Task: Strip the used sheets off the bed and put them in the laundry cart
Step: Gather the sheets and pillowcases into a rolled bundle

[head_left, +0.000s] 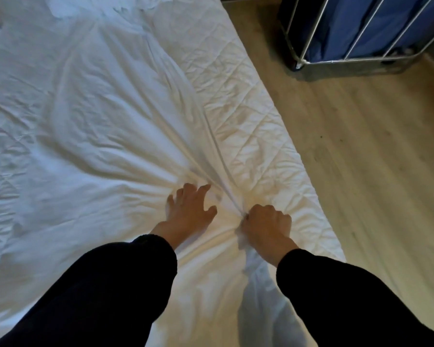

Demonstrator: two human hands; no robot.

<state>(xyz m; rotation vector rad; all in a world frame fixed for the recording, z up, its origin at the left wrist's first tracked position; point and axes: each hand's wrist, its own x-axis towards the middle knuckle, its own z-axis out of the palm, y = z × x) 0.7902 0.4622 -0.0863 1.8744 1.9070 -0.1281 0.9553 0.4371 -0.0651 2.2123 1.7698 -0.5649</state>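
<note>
Ahead of the left hand (189, 209) the sheet (85, 108) lies low and open; right of the right hand (267, 221), bare quilted mattress (248, 116), then open floor (361, 159); the laundry cart (361, 28) stands far ahead-right, well apart.

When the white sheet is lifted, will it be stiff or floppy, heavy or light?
The sheet is probably floppy: it bunches into folds in the grip of the right hand. Likely light: one fist draws creases across it.

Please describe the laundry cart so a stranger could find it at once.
From the bed, look across the wooden floor to the top right corner. The laundry cart stands there: a blue bag inside silver metal bars, and nothing else here has bars.
</note>
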